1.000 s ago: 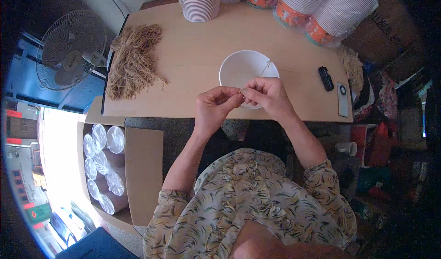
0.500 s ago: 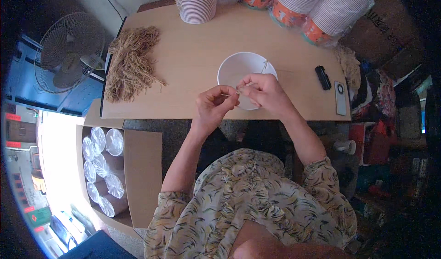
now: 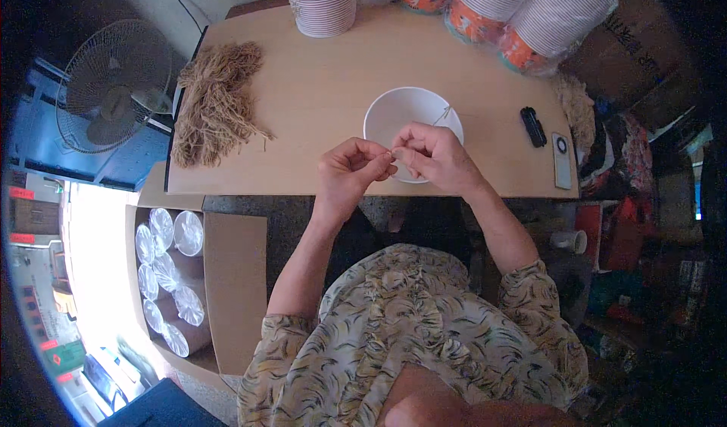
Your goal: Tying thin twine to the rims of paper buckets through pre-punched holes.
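A white paper tub (image 3: 395,110) stands at the table's near edge, its mouth facing up. Over its near rim, my left hand (image 3: 350,171) and my right hand (image 3: 442,162) meet, each closed in a pinch with fingertips touching or nearly so. Whatever lies between the fingertips is too small to make out. A thin strand of twine (image 3: 445,113) shows at the tub's right rim, behind my right hand. To the left on the table lies a loose bundle of brown twine strands (image 3: 219,105).
Nested paper tubs (image 3: 324,3) stand at the back, with more wrapped stacks (image 3: 556,22) to the right. A black object (image 3: 532,127) and a pale phone-like device (image 3: 561,160) lie at the right edge. Below left sits an open carton (image 3: 236,291); a fan (image 3: 117,86) stands beyond.
The tub has shifted slightly to the right. My hands stay pinched together over its near rim, with only small finger movements.
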{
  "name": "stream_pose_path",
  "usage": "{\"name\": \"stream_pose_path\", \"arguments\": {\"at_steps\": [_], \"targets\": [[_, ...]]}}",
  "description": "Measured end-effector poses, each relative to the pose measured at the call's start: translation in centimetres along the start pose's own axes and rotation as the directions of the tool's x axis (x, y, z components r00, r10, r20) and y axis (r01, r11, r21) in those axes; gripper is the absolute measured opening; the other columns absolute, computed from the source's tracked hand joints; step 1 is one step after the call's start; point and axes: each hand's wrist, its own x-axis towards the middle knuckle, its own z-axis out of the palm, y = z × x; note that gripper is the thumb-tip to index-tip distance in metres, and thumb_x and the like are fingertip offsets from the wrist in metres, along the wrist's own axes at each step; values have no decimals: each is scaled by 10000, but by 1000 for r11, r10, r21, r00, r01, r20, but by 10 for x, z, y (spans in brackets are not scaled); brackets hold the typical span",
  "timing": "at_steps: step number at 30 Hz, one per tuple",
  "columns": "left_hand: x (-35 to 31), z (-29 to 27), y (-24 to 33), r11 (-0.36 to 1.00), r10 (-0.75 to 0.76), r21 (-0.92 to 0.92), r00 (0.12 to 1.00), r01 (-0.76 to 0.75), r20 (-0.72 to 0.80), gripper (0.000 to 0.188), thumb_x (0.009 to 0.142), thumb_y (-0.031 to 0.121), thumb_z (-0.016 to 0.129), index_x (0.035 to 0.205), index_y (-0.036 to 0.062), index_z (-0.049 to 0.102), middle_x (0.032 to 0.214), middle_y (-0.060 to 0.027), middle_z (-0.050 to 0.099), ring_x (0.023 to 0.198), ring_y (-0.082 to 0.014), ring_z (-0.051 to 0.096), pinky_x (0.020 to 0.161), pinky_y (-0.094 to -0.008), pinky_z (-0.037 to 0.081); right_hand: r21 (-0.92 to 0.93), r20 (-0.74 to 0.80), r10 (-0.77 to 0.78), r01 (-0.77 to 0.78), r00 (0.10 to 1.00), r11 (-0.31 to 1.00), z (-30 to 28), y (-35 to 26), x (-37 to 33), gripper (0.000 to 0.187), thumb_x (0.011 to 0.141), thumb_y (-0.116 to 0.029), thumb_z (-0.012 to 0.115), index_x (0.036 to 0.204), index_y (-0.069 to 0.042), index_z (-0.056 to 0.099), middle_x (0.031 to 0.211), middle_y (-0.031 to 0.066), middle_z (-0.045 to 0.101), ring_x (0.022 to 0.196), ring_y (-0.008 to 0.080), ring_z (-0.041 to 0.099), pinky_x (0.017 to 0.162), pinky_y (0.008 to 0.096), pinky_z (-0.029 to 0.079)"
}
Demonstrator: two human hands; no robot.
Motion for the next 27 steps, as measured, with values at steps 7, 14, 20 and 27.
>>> {"name": "stream_pose_path", "arguments": {"at_steps": [7,14,20,27], "targets": [[1,-2,-5,996,14,-91,999,-11,33,70,925,49,694,958,1,655,876,-91,722,796,-143,700,718,-267,563,94,-17,12,-10,1000,995,3,2,1,113,1001,-135,566,956,-31,575,693,-26,547,591,25,510,506,193,401],[3,0,-8,992,-2,-124,1000,5,26,81,920,58,703,960,9,653,880,-88,723,802,-147,697,715,-266,555,246,-15,149,-141,989,959,-7,7,1,154,1003,-169,563,988,-18,589,690,-12,568,578,40,535,501,193,419],[3,-3,-10,992,-2,-127,999,7,40,84,918,63,707,960,13,654,888,-89,726,801,-147,699,711,-262,552,89,-5,90,-89,996,992,-3,4,2,183,976,-193,642,990,-11,647,699,-26,604,583,19,528,491,188,412],[4,-6,-7,993,-42,-106,997,49,66,120,938,74,680,1033,4,655,930,-99,732,823,-164,707,728,-265,557,63,-84,10,-5,996,998,-1,4,3,130,980,-145,633,970,-22,673,714,-50,594,605,9,517,506,184,404]]}}
